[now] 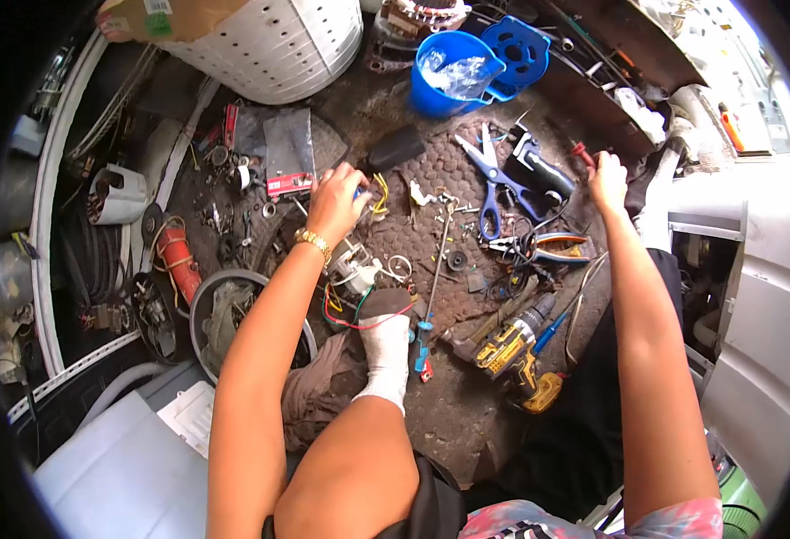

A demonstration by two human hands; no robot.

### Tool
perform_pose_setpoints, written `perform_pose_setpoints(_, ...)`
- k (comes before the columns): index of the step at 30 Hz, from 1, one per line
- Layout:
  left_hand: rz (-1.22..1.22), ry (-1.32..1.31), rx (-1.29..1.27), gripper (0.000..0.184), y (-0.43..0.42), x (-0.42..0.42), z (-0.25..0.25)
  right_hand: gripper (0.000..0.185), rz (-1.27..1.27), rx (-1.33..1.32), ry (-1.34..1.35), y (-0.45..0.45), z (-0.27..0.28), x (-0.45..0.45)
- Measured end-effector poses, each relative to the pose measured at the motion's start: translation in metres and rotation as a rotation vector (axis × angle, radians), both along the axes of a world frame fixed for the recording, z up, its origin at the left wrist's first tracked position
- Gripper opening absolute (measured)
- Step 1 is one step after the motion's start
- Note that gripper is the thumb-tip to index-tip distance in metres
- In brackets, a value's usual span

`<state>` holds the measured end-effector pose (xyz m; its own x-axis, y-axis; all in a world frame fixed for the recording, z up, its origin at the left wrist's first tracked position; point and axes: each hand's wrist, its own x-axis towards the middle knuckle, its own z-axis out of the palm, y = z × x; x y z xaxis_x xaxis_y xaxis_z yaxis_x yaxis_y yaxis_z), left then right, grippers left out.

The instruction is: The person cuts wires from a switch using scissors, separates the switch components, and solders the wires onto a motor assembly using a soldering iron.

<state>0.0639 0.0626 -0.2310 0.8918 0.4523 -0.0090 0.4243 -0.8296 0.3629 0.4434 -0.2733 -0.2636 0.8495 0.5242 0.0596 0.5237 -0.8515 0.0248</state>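
My left hand (334,205), with a gold watch at the wrist, is closed beside a bundle of yellow wires (379,194). A bit of blue shows at its fingers, but I cannot make out what it holds. Just below that hand sits a motor-like part (352,267) with coloured wires, close to my white-socked foot (384,352). Over on the right, my right hand (608,184) is closed on a red-handled tool (582,154); its far end cannot be made out. Blue-handled scissors (492,180) and a black-and-grey glue-gun-like tool (543,166) lie to its left.
Pliers (552,247), a yellow cordless drill (516,350) and a long metal rod (440,265) lie on the floor. Behind them stand a blue bucket (426,97) and a white perforated drum (278,54). A round tub (199,314) is at left.
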Motion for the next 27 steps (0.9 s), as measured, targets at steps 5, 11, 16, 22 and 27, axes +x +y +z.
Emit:
perform_pose_setpoints(5, 0.043, -0.369, -0.431, 0.01, 0.008, 0.005, -0.001, 0.024, 0.076, 0.524, 0.019, -0.023, 0.033, 0.006)
perform_pose_setpoints(11, 0.406, -0.885, -0.783, 0.022, 0.031, 0.003, 0.061, 0.024, 0.176, 0.613, 0.401, -0.042, 0.153, -0.094)
perform_pose_setpoints(16, 0.141, -0.645, -0.71, 0.011, -0.018, -0.012, 0.109, 0.018, 0.291, 0.442, 0.576, -0.054, 0.16, -0.166)
perform_pose_setpoints(22, -0.145, -0.229, -0.234, 0.007, -0.116, -0.046, 0.051, 0.017, 0.713, 0.15, 0.418, -0.019, 0.143, -0.194)
perform_pose_setpoints(27, -0.14, -0.1, -0.195, 0.015, -0.145, -0.069, 0.028, 0.023, 0.619, 0.141, 0.679, -0.004, 0.121, -0.191)
